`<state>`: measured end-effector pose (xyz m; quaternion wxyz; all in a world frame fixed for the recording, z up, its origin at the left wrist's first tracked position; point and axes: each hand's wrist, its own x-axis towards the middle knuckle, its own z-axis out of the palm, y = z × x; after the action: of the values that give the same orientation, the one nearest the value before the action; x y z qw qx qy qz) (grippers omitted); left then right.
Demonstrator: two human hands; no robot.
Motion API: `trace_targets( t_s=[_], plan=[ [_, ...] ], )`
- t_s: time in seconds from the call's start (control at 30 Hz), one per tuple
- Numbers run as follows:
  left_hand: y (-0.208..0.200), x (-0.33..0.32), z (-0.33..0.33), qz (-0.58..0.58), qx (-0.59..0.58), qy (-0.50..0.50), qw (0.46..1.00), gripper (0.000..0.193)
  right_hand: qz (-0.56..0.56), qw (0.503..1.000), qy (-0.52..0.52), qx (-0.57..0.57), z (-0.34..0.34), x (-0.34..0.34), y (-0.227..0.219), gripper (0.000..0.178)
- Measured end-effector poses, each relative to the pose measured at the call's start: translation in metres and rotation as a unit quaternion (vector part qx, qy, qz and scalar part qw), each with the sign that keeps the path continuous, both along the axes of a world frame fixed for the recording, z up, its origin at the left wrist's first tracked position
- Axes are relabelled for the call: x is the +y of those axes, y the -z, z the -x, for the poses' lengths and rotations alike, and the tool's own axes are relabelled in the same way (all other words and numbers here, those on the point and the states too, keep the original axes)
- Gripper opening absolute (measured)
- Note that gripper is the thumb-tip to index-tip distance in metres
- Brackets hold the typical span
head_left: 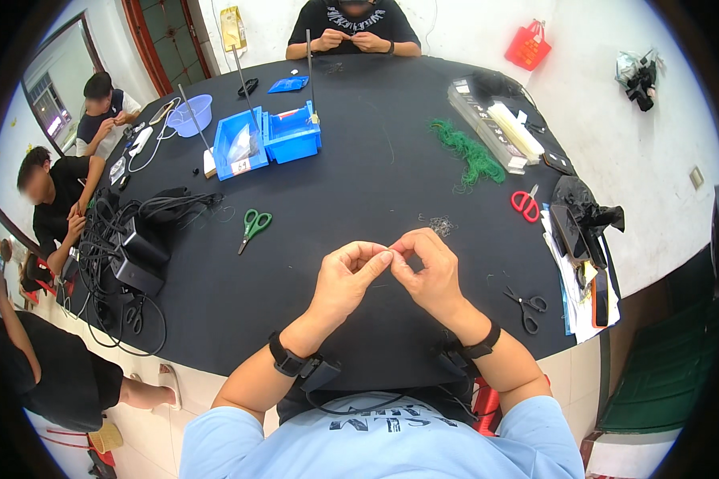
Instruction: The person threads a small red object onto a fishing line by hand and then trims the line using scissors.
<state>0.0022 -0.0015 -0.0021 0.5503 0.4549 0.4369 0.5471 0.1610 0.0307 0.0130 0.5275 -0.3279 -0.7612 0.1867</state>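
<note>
Small reddish piece [397, 252], pinched between the fingertips of left hand [346, 279] and right hand [430, 271], held above the black surface [359, 176] for close work, green scissors [254, 224] nearby.

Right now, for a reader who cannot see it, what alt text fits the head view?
Left hand and right hand pinch something tiny and reddish together over a round black table. Green scissors, blue bins and green cord lie beyond.
</note>
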Motion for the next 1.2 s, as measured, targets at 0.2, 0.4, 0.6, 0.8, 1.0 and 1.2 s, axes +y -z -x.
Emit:
trace_targets(
  t_s=[0.2,0.4,0.6,0.8,1.0,1.2],
  plan=[
    [-0.006,0.001,0.004,0.008,-0.012,0.006,1.000,0.017,0.052,0.997,-0.052,-0.001,-0.009,0.004,-0.010,0.005],
    [-0.008,0.000,0.001,0.023,0.001,-0.014,1.000,0.015,0.073,0.995,-0.064,-0.006,-0.015,0.007,-0.011,0.005],
    [-0.008,0.005,0.011,0.037,-0.031,-0.015,0.999,0.015,0.075,0.996,0.041,0.023,-0.037,0.029,-0.009,0.008],
    [-0.005,0.010,0.016,0.023,-0.038,-0.007,0.999,0.016,0.049,0.980,0.180,0.073,-0.071,0.054,-0.015,0.011],
    [-0.003,0.013,0.018,0.051,-0.057,-0.009,0.997,0.015,0.056,0.962,0.251,0.096,-0.101,0.066,-0.020,0.016],
    [-0.001,0.013,0.019,0.062,-0.077,0.001,0.995,0.013,0.030,0.936,0.331,0.115,-0.125,0.072,-0.025,0.019]
  ],
)
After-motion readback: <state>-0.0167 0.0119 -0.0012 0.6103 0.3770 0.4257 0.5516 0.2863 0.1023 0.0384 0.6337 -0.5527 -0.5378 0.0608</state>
